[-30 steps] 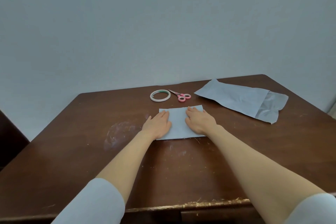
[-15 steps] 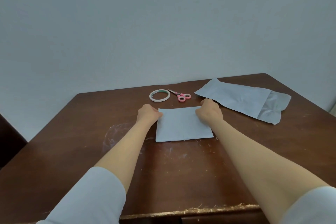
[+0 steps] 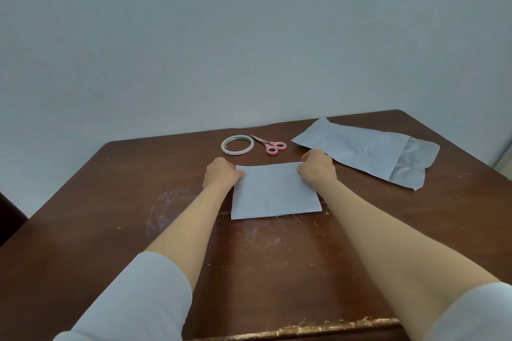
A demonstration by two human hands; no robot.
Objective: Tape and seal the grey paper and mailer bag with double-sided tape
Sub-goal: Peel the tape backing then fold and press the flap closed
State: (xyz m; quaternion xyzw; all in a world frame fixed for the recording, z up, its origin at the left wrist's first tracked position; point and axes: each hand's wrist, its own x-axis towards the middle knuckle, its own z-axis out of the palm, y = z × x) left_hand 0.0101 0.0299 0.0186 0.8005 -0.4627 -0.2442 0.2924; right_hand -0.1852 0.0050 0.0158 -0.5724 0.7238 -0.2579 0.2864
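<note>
Curled fingers of the left hand (image 3: 221, 176) and right hand (image 3: 317, 169) pinch the far corners of a grey paper (image 3: 274, 192), flat on a scratched wooden bench (image 3: 110, 202). Beyond the fingers lie a tape roll (image 3: 237, 144) and pink scissors (image 3: 268, 145); the mailer bag (image 3: 360, 152) lies to their right. A plain pale wall (image 3: 249, 36) stands behind.

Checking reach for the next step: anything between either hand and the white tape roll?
For the left hand, nothing visible: only bare brown wooden table up to the white double-sided tape roll. For the right hand, the pink-handled scissors lie right of the roll, roughly on its path. Both hands grip far corners of the grey paper sheet.
</note>
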